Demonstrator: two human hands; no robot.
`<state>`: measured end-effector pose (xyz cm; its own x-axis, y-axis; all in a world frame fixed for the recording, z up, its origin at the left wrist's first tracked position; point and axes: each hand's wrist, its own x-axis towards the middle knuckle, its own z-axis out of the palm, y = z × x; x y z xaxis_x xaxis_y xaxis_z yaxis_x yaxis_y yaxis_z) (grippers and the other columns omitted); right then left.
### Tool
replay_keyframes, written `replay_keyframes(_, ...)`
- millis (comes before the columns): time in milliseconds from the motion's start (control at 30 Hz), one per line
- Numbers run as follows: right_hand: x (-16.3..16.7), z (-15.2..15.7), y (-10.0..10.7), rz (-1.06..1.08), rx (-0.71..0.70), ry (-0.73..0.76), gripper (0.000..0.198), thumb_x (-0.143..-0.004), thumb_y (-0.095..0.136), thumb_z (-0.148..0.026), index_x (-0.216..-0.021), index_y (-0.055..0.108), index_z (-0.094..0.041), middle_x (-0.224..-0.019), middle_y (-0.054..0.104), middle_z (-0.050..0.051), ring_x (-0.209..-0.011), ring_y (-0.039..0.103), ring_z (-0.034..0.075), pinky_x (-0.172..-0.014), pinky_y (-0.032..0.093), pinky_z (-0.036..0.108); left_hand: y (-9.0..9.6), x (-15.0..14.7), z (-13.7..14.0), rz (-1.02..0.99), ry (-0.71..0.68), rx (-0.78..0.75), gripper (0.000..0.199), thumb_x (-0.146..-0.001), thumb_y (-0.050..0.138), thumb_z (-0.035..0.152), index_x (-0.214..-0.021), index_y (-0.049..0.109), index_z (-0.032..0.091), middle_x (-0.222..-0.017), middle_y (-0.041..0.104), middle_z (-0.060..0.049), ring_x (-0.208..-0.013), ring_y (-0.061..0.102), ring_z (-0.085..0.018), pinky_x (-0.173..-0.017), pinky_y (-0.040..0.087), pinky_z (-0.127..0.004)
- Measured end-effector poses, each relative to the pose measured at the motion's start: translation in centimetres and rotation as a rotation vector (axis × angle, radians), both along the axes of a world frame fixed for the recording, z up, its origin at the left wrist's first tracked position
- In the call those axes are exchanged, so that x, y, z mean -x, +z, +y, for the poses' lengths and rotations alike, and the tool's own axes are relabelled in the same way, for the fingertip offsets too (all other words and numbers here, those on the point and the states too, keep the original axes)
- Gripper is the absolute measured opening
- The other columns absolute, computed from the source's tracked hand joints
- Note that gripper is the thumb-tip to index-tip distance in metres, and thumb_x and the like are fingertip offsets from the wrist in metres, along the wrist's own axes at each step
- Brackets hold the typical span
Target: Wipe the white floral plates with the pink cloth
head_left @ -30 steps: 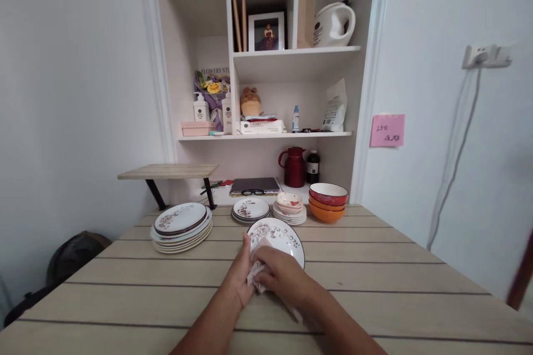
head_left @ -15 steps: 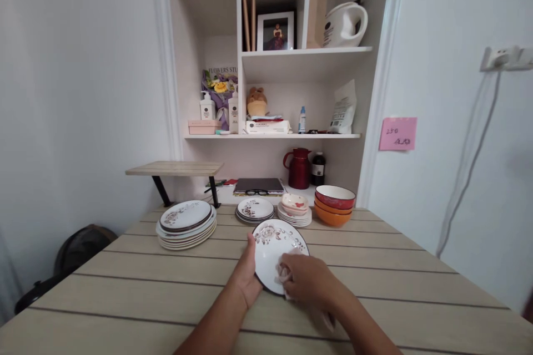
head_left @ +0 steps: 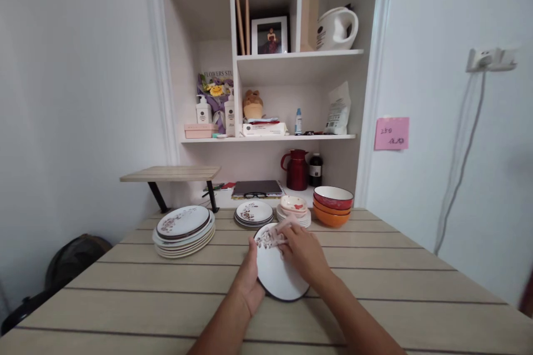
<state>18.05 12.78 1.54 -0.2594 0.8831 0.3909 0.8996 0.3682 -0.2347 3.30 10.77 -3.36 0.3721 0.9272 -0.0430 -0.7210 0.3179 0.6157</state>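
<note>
A white plate (head_left: 278, 273) with a dark rim and brown flower pattern is tilted up toward me above the table. My left hand (head_left: 250, 280) grips its left edge, thumb on the face and fingers hidden beneath. Pressed to the plate's upper part is a pale pinkish cloth (head_left: 272, 234), bunched under the fingers of my right hand (head_left: 303, 249). Behind the plate stand a stack of small flowered plates (head_left: 255, 212) and a stack of small pale dishes (head_left: 293, 205) with red marks.
At the left is a tall plate stack (head_left: 183, 224) beside a small wooden riser (head_left: 170, 173). Red and orange bowls (head_left: 333, 205) are nested at the back right. A red jug (head_left: 297, 171), a dark bottle (head_left: 315, 169) and a dark laptop-like slab (head_left: 257, 188) sit behind.
My right hand has moved the cloth from the plate's lower right up to its top edge. My left hand keeps its hold on the plate. The view has shifted slightly.
</note>
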Motion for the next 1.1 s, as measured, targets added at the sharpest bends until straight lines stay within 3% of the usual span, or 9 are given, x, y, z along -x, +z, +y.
replay_keyframes(100, -1.1, -0.7, -0.3, -0.054, 0.164, -0.001, 0.028, -0.081, 0.051, -0.029, -0.106, 0.061, -0.022, -0.104, 0.067, 0.010, -0.092, 0.060, 0.026, -0.067, 0.034, 0.031, 0.1, 0.1, -0.1, 0.003, 0.022, 0.027, 0.074, -0.082, 0.045, 0.065, -0.137, 0.044, 0.016, -0.122, 0.063, -0.016, -0.115, 0.058, -0.031, -0.102, 0.037, -0.046)
replay_keyframes(200, -1.0, -2.1, -0.8, -0.152, 0.258, 0.094, 0.020, -0.075, 0.056, -0.030, -0.091, 0.064, -0.021, -0.091, 0.070, 0.009, -0.082, 0.062, 0.025, -0.062, 0.031, 0.030, 0.4, 0.2, -0.3, -0.005, -0.014, 0.017, 0.074, -0.083, 0.042, 0.066, -0.135, 0.047, 0.013, -0.121, 0.064, -0.017, -0.114, 0.058, -0.031, -0.101, 0.039, -0.045)
replay_keyframes(300, 0.3, -3.4, -1.2, -0.105, 0.244, 0.275, 0.022, -0.075, 0.056, -0.029, -0.094, 0.063, -0.022, -0.093, 0.069, 0.006, -0.085, 0.060, 0.023, -0.065, 0.033, 0.028, 0.7, 0.2, -0.4, 0.035, -0.014, 0.035, 0.075, -0.082, 0.043, 0.067, -0.130, 0.052, 0.011, -0.115, 0.066, -0.018, -0.111, 0.060, -0.031, -0.098, 0.042, -0.044)
replay_keyframes(400, 2.2, -3.6, -1.2, 0.023, 0.133, 0.440, 0.028, -0.078, 0.052, -0.023, -0.105, 0.059, -0.022, -0.109, 0.064, 0.005, -0.098, 0.056, 0.020, -0.077, 0.035, 0.028, 0.8, 0.3, -0.5, 0.079, 0.036, 0.043, 0.070, -0.082, 0.048, 0.064, -0.126, 0.055, 0.010, -0.111, 0.068, -0.018, -0.108, 0.062, -0.030, -0.097, 0.043, -0.041)
replay_keyframes(533, 3.0, -1.8, -0.7, -0.011, -0.019, 0.296, 0.029, -0.082, 0.050, -0.021, -0.109, 0.059, -0.025, -0.114, 0.061, 0.006, -0.107, 0.050, 0.025, -0.087, 0.030, 0.037, 1.1, 0.1, -0.4, 0.044, 0.043, 0.029, 0.067, -0.084, 0.044, 0.063, -0.128, 0.054, 0.013, -0.114, 0.068, -0.016, -0.109, 0.062, -0.028, -0.099, 0.042, -0.040)
replay_keyframes(733, 0.1, 0.1, -0.6, 0.052, -0.010, 0.089, 0.028, -0.086, 0.048, -0.028, -0.113, 0.056, -0.029, -0.117, 0.061, 0.005, -0.109, 0.052, 0.024, -0.085, 0.030, 0.036, 1.3, -0.3, -0.8, 0.058, 0.075, 0.061, 0.070, -0.082, 0.048, 0.062, -0.133, 0.049, 0.015, -0.119, 0.065, -0.016, -0.110, 0.060, -0.030, -0.101, 0.039, -0.043)
replay_keyframes(967, -0.3, -1.8, -0.8, 0.033, 0.197, 0.116, 0.028, -0.079, 0.052, -0.033, -0.106, 0.056, -0.024, -0.103, 0.068, 0.005, -0.090, 0.061, 0.023, -0.064, 0.030, 0.028, 1.0, 0.0, -0.7, 0.062, 0.066, 0.077, 0.069, -0.084, 0.045, 0.062, -0.136, 0.046, 0.017, -0.120, 0.065, -0.016, -0.109, 0.061, -0.031, -0.101, 0.040, -0.046)
replay_keyframes(1100, 0.6, -3.8, -0.6, 0.004, 0.251, 0.333, 0.030, -0.074, 0.055, -0.032, -0.103, 0.059, -0.025, -0.103, 0.069, 0.003, -0.089, 0.061, 0.022, -0.065, 0.031, 0.027, 0.8, 0.3, -0.4, 0.040, 0.048, 0.068, 0.070, -0.084, 0.047, 0.060, -0.134, 0.048, 0.011, -0.117, 0.066, -0.018, -0.110, 0.061, -0.031, -0.101, 0.040, -0.045)
